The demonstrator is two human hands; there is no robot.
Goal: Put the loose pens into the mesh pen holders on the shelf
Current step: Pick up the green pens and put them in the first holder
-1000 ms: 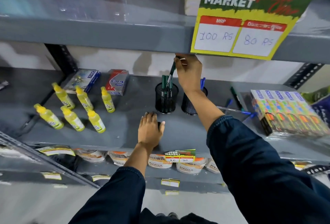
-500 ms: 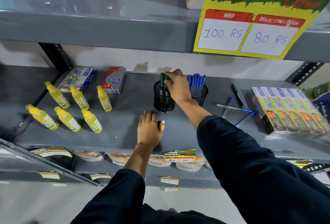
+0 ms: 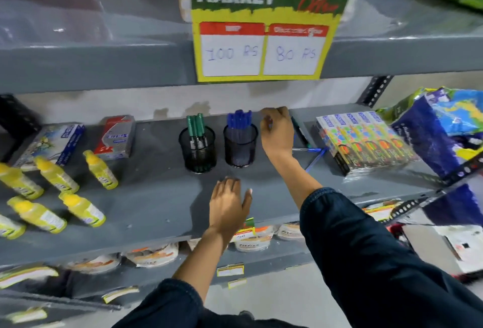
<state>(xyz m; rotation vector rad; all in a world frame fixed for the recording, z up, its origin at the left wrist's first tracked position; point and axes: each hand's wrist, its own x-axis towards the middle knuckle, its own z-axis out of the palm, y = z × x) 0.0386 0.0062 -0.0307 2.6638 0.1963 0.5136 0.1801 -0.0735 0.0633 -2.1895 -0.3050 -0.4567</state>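
We are seeing two mesh pen holders [image 3: 197, 149] on the shelf [image 3: 156, 197], green pens [image 3: 195, 126] standing up in one, blue pens [image 3: 239, 118] in the other. About three loose pens [image 3: 305, 149] are lying flat just beside our right hand [image 3: 277, 134], its fingers curled, holding nothing we can tell. Our left hand [image 3: 228, 205] is lying flat and empty.

left hand [image 3: 228, 203]: flat, fingers spread | right hand [image 3: 277, 131]: raised, fingers curled
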